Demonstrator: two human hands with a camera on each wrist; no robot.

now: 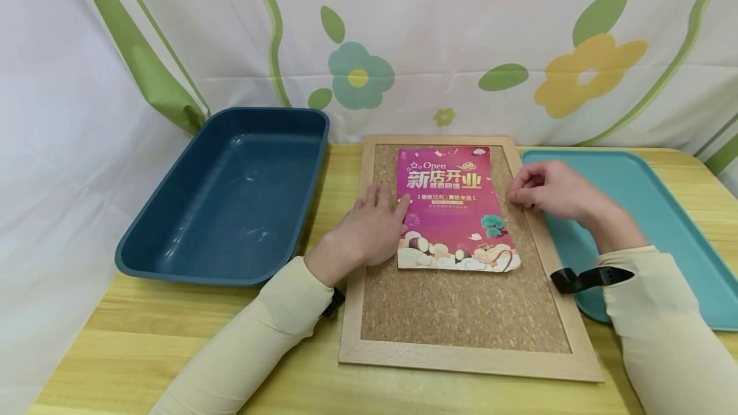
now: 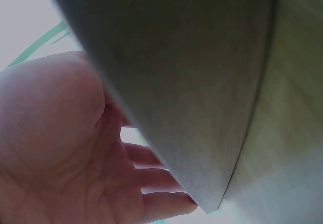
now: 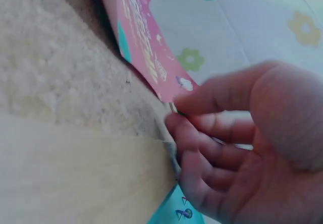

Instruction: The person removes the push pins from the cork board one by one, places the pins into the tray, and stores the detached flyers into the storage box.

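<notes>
A framed cork board (image 1: 461, 312) lies on the table, with a pink and purple poster (image 1: 450, 216) on its upper part. My left hand (image 1: 371, 229) rests on the board's left edge, fingers straight, the thumb touching the poster's left side. In the left wrist view, the board's wooden side (image 2: 186, 93) hides part of the fingers. By the board's right frame, my right hand (image 1: 550, 191) pinches a thin pin-like piece (image 3: 173, 108) with a bit of dark green, between thumb and index finger. The poster's edge is near its fingertips in the right wrist view.
A deep blue tub (image 1: 225, 197) stands to the left of the board. On the right lies a flat teal tray (image 1: 646, 229), partly beneath my right forearm; small pin-like things (image 3: 187, 213) show on it. A flowered curtain (image 1: 415, 37) hangs behind the table.
</notes>
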